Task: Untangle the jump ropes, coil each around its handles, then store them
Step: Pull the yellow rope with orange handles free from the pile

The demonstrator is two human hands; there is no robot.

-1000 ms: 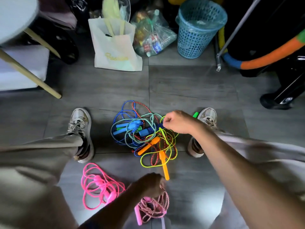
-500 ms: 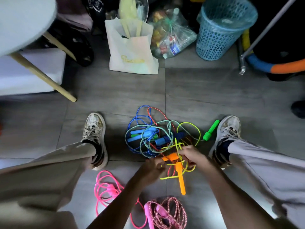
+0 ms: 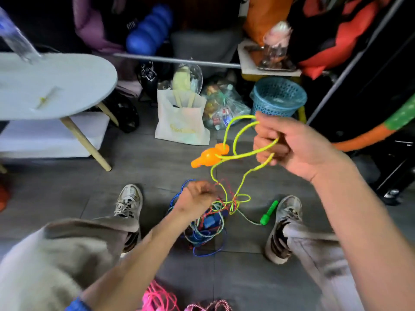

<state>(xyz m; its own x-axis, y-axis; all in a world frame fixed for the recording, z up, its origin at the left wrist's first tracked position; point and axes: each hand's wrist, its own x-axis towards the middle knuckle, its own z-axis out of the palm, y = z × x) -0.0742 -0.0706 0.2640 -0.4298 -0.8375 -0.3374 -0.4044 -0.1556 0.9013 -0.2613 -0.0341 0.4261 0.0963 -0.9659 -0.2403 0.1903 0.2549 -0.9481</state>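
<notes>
My right hand is raised high and shut on loops of the yellow-green jump rope. An orange handle dangles from that rope in the air. The rope's lower part runs down into the tangle of blue, red and teal ropes on the floor between my shoes. My left hand is lower, over the tangle, shut on red and yellow-green strands. A green handle lies by my right shoe. A pink rope and a red-white braided rope lie at the bottom edge.
A white tote bag, a clear bag of items and a blue mesh basket stand ahead on the grey tile floor. A white oval table with wooden legs is at the left. A foam-covered hoop leans at the right.
My right hand has risen from the floor, lifting the yellow-green rope and an orange handle out of the tangle. My left hand moved onto the pile. The view tilted upward.
</notes>
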